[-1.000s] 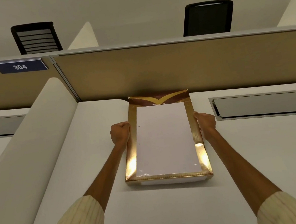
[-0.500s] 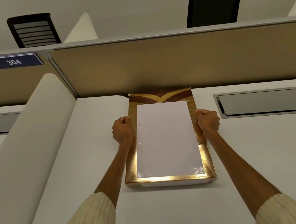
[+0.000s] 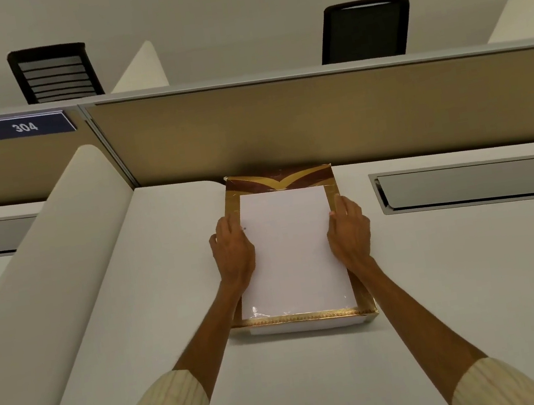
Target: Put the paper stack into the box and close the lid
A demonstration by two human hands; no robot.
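The desk (image 3: 443, 280) was off-white and matte. A tan partition (image 3: 315, 118) with a grey top rail stood along its far edge, and a grey flap (image 3: 474, 181) was set into the surface on the right. A cream divider (image 3: 60, 268) with a rounded top ran along the left side, with another desk beyond it. A blue plate (image 3: 25, 126) reading 304 hung on the left panel. Two black chairs, one slatted (image 3: 55, 72) and one mesh (image 3: 366, 29), showed above the partition against a plain beige wall (image 3: 229, 6). The light was warm and dim.
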